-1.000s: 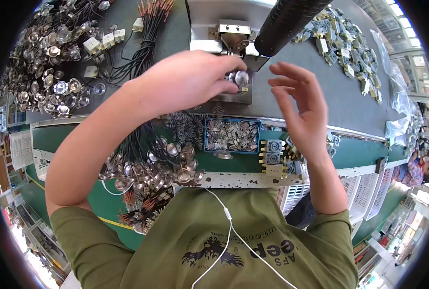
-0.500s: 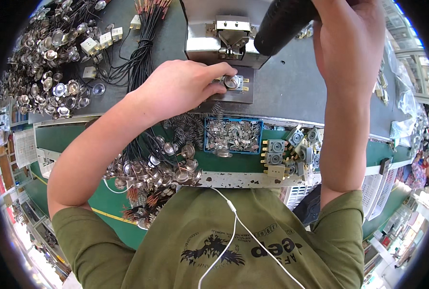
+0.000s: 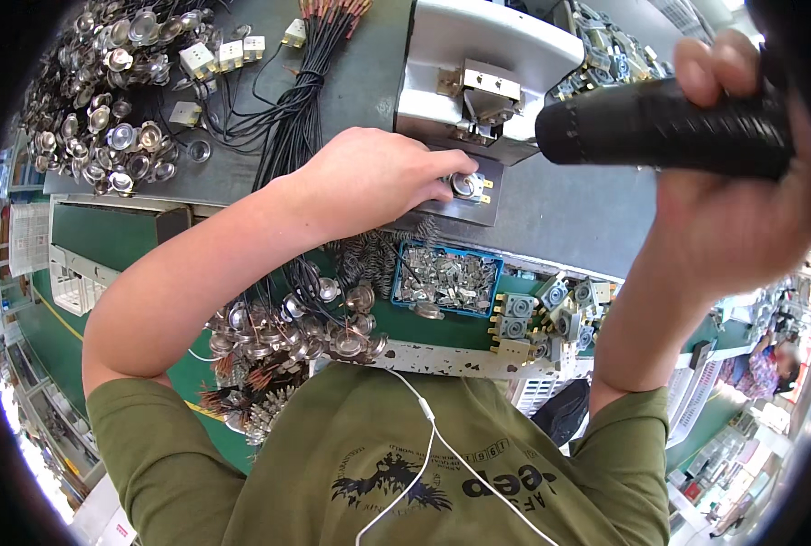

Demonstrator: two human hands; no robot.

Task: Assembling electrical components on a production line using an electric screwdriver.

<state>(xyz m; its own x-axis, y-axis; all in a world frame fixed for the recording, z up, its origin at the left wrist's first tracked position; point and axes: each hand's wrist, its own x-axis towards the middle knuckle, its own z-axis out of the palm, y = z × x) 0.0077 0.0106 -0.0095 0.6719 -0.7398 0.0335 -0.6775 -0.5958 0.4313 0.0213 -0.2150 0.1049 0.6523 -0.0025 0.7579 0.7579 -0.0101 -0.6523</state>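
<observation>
My left hand [image 3: 373, 177] is closed, thumb and forefinger pinching a small thermostat-like part [image 3: 466, 186] with a round metal cap and brass-coloured terminals. The part rests on a flat metal plate [image 3: 442, 215] at the foot of a metal press-like fixture [image 3: 490, 96]. At the upper right, my right hand [image 3: 728, 196] is wrapped round a thick black cylindrical handle [image 3: 651, 127], held raised close to the camera. That handle's blunt end points left toward the fixture. Whether it joins anything is hidden.
Black wires [image 3: 287, 132] and a heap of round metal caps [image 3: 114, 118] cover the left. A blue tray [image 3: 449, 313] of small metal pieces sits nearer me, beside grey square switch-like parts [image 3: 517, 307]. More caps with wires [image 3: 269, 332] lie near left.
My right hand and the black handle have swung right, and the handle lies nearer level. The view has shifted. My left hand keeps its pinch on the part at the plate.
</observation>
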